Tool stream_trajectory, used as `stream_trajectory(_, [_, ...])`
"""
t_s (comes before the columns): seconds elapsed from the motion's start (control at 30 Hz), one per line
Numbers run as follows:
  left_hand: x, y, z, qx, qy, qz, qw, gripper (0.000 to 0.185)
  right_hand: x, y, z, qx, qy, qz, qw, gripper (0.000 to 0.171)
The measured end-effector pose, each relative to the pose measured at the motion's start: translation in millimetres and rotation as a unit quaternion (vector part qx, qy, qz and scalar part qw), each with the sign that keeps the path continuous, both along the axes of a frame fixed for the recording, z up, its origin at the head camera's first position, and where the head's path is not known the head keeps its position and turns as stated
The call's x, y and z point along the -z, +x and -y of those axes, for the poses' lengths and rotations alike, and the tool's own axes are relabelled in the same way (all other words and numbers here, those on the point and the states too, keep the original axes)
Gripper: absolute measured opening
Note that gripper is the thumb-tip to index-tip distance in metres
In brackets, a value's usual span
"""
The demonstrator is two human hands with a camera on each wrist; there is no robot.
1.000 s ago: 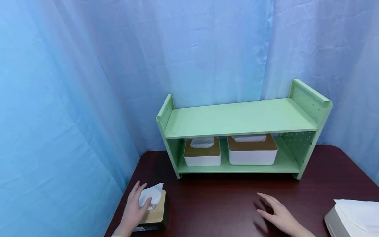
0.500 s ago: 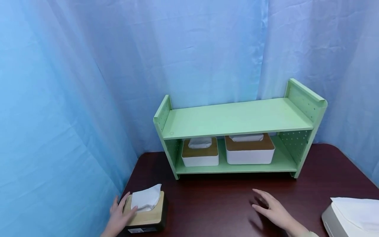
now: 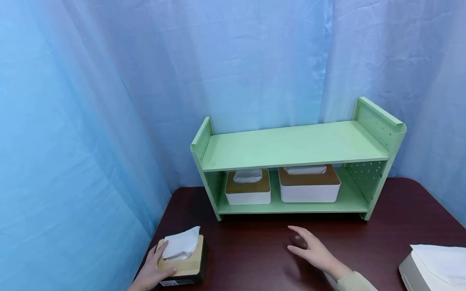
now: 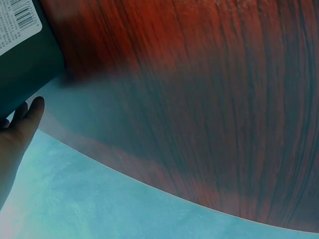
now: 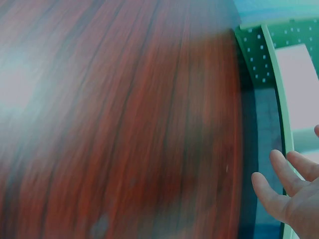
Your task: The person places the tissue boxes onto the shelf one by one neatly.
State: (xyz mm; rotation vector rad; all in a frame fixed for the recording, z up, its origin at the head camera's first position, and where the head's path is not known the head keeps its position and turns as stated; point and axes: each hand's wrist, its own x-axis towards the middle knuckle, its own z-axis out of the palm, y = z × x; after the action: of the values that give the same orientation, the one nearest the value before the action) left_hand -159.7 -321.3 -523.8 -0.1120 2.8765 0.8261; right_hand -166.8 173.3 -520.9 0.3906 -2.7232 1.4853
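Observation:
A black tissue box (image 3: 189, 277) with a wooden lid and a white tissue (image 3: 181, 243) sticking out sits at the table's near left corner. My left hand (image 3: 154, 266) rests on its near left corner, one finger and the thumb lying on the lid. In the left wrist view the other fingers (image 4: 27, 117) lie straight against the box's dark side (image 4: 25, 69). My right hand (image 3: 313, 250) hovers open, palm down, over the table's middle in front of the green shelf (image 3: 291, 145). Its spread fingers (image 5: 284, 186) show in the right wrist view.
The green two-level shelf stands at the back of the dark wood table (image 3: 247, 250). Its lower level holds two white tissue boxes (image 3: 248, 192) (image 3: 309, 188) with wooden lids. A white box (image 3: 433, 266) with tissue sits at the near right. Blue curtains surround the table.
My left hand slid from the tissue down to the box's near left corner. My right hand moved left over the table.

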Motion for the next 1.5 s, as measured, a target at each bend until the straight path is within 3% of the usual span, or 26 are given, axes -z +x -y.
stream_trajectory(0.37, [3.1,2.7,-9.6,0.015,0.015,-0.026,0.9994,0.107,-7.0,-9.5,41.0,-0.074,-0.065,0.046,0.994,0.077])
stream_trajectory(0.73, [7.5,4.0,-30.2,0.024,0.053,-0.049,0.9971,0.107,-5.0,-5.8,74.9,-0.170,-0.062,0.043,0.983,0.092])
stream_trajectory(1.0, [9.2,1.4,-55.6,0.036,0.078,-0.062,0.9944,0.107,-2.2,-0.7,82.9,-0.168,-0.032,0.020,0.985,0.096])
stream_trajectory(1.5, [11.8,-0.4,-110.3,0.070,0.100,-0.101,0.9874,0.108,5.8,3.1,89.6,-0.159,-0.035,0.008,0.987,0.099])
